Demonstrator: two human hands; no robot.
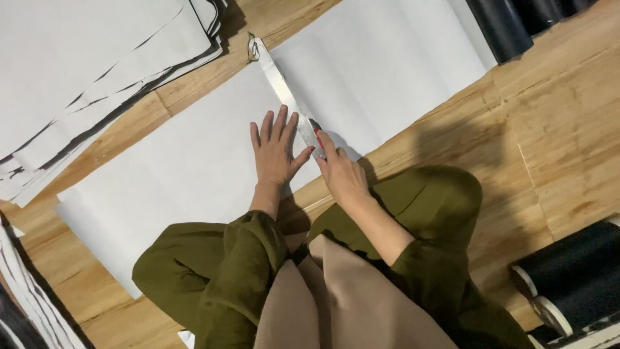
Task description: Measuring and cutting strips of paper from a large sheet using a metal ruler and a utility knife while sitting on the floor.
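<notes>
A long white sheet (181, 161) lies across the wooden floor (549, 129). A metal ruler (281, 87) rests diagonally on it. My left hand (274, 152) lies flat with fingers spread, pressing on the sheet and the ruler's near end. My right hand (339, 168) is closed around a small cutting tool, its tip against the ruler's right edge; the tool is mostly hidden by the fingers. I am kneeling in olive-green clothes at the sheet's near edge.
A stack of cut white sheets (84, 71) with dark undersides lies at the top left. Dark rolls stand at the top right (510, 26) and lower right (575, 278). More sheet edges show at the lower left (26, 291).
</notes>
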